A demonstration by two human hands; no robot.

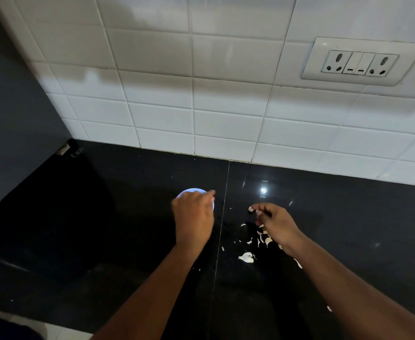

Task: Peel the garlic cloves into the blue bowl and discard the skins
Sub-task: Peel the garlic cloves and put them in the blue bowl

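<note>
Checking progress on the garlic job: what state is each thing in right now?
Left hand: over the blue bowl, contents hidden.
Blue bowl: upright on the counter, mostly covered.
Right hand: pinching a garlic clove.
Garlic skins: scattered loose on the black counter, not discarded.
Wall socket: nothing plugged in.

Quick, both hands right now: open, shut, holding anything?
Left hand: over the blue bowl, fingers curled; cannot tell whether it holds anything.
Right hand: pinches a garlic clove at its fingertips.
</note>
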